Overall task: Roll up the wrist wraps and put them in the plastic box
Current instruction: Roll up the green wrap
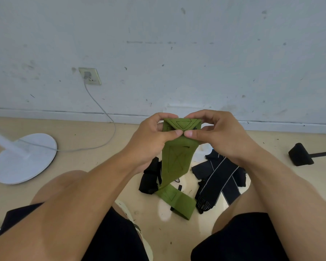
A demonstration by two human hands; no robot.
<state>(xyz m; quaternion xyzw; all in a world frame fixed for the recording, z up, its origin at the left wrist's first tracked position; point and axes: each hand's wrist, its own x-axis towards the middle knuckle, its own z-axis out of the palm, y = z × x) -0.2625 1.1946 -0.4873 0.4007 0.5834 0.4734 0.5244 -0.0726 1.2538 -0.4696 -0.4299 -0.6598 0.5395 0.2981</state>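
Note:
A green wrist wrap (177,159) hangs in front of me, its top end folded over into a small flap. My left hand (151,136) and my right hand (215,134) pinch that folded top from either side, thumbs meeting in the middle. The wrap's lower end trails on the floor. Black wrist wraps with white stripes (220,179) lie in a heap on the floor below my right hand. Another black wrap (151,178) lies to the left of the green one. A bit of a clear plastic box (202,153) shows behind the green wrap, mostly hidden.
I am squatting or sitting, with my knees at the lower left and right. A white round fan base (24,159) stands at the left, its cable (104,110) running to a wall socket (90,76). A black padded foot on a rod (300,154) lies at the right.

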